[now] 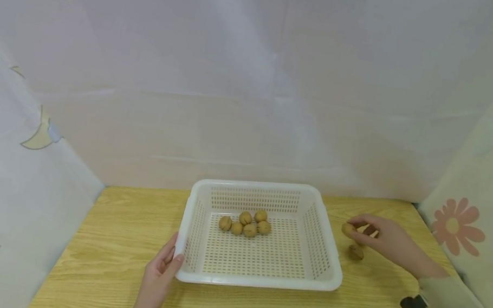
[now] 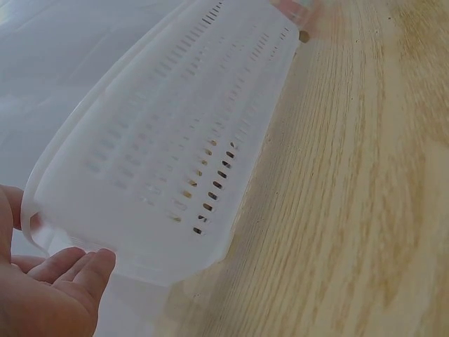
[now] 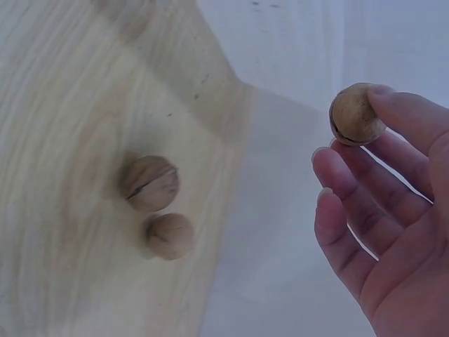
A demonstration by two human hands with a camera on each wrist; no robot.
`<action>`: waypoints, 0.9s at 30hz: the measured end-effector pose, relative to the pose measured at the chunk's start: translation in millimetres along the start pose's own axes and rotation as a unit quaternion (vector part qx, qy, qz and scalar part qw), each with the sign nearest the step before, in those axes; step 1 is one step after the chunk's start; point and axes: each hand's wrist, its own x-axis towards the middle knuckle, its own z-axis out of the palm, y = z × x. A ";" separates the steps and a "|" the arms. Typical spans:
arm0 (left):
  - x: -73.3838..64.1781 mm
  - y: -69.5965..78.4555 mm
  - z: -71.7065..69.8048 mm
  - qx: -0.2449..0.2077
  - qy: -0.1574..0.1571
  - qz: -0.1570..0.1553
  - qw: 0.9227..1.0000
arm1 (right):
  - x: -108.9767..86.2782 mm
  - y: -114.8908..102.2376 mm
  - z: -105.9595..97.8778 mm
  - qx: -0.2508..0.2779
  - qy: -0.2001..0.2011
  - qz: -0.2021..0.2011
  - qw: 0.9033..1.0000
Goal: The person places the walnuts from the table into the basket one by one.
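Note:
A white plastic basket [image 1: 254, 282] with slotted walls stands on the table, and several walnuts [image 1: 250, 230] lie together on its floor. At its near left corner my left hand [image 1: 158, 277] holds the rim, thumb on top; in the left wrist view the fingers reach under the rim. To the right of the basket, my right hand [image 1: 382, 239] pinches a walnut [image 3: 354, 114] between thumb and fingertips. Beneath that hand, two more walnuts [image 3: 152, 184] lie on the wood, side by side in the right wrist view. The hand partly hides them in the head view.
The light wooden table [image 1: 122, 242] ends at a pale sheet [image 1: 249, 138] hanging behind it. Further sheets with printed stars, moons and flowers [image 1: 456, 227] close off the left and right sides. A black wrist device [image 1: 413, 306] sits at the right sleeve.

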 end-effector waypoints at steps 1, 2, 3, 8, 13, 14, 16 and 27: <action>0.1 -0.1 -0.1 0.001 0.000 -0.001 1.000 | 1.7 -4.4 -0.8 0.003 -0.003 0.005 1.000; 0.2 0.0 -0.1 0.001 0.001 -0.001 1.000 | 3.7 -8.5 -1.7 0.007 -0.007 0.007 1.000; 0.2 0.0 -0.1 0.000 0.001 -0.002 1.000 | 5.6 -12.4 -2.4 0.009 -0.012 0.009 1.000; 0.2 -0.4 -0.3 -0.008 -0.002 -0.001 1.000 | 16.8 -29.6 -2.9 0.007 -0.029 0.008 1.000; 0.1 -1.1 -0.6 -0.008 -0.005 -0.001 1.000 | 32.5 -46.9 1.3 -0.002 -0.040 -0.012 0.999; 0.1 -1.3 -0.6 -0.009 -0.004 -0.002 1.000 | 35.9 -50.5 2.3 -0.001 -0.043 -0.020 0.999; 0.1 -1.6 -0.6 -0.009 -0.003 -0.002 1.000 | 43.1 -57.4 4.1 -0.001 -0.048 -0.037 0.998; 0.1 -1.6 -0.3 -0.006 -0.004 -0.005 1.000 | 84.4 -97.4 26.3 0.022 -0.072 -0.120 0.990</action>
